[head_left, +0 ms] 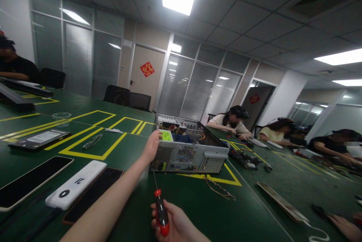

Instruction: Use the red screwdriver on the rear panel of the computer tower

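An open computer case (209,155) lies on the green table in front of me, its rear panel facing me and its insides showing wires and a yellow-green label. My left hand (152,146) grips the case at its left rear corner, fingers bent over the edge beside the label. In my right hand (177,221) is a screwdriver (162,212) with a black and red handle. Its thin shaft points up towards the lower left corner of the rear panel; I cannot tell whether the tip touches a screw.
On the left lie a hard drive (42,139), a phone (36,181), a white power bank (76,183) and a dark phone (93,196). A plastic cup (61,119) stands behind. Right of the case are a cable bundle (243,157) and another phone (283,202). Several people sit around the table.
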A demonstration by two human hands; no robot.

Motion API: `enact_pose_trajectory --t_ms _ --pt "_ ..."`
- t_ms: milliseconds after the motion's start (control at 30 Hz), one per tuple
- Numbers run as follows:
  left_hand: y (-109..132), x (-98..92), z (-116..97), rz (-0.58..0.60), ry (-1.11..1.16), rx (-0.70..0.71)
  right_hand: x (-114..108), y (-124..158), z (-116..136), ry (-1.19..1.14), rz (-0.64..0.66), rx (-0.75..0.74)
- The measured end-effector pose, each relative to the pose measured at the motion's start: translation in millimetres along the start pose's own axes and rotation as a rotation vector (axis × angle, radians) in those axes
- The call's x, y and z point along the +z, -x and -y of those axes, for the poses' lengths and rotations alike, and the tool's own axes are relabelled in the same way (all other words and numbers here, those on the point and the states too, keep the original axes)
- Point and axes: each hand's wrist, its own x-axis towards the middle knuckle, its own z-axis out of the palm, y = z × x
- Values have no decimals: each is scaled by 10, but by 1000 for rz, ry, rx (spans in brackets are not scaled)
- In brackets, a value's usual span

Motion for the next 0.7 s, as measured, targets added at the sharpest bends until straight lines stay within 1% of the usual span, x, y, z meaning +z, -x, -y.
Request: enact_pose_trajectory --t_ms 100,133,267,300,367,467,600,700 --pt "-2 -1 -2 -1 -1 0 -6 0 2 24 -7 -7" --pt "-3 -2 -4 1 -1 -2 -1 3 -3 42 -21 -29" --pt "-6 -7 -14 4 7 -2 18 11 -37 78 -89 -182" --pt "-6 -9 -14 2 9 2 17 9 -44 68 -99 -181" --pt "-5 -9 -9 0 6 5 6 0 -52 41 -100 -112" --pt "-2 -6 4 1 -7 -2 -26 -19 -49 17 -63 -43" --pt "2 -1 18 -2 -10 4 -61 -43 -26 105 12 15" --pt "4 5 19 -3 -8 2 -60 -38 -12 118 11 16"
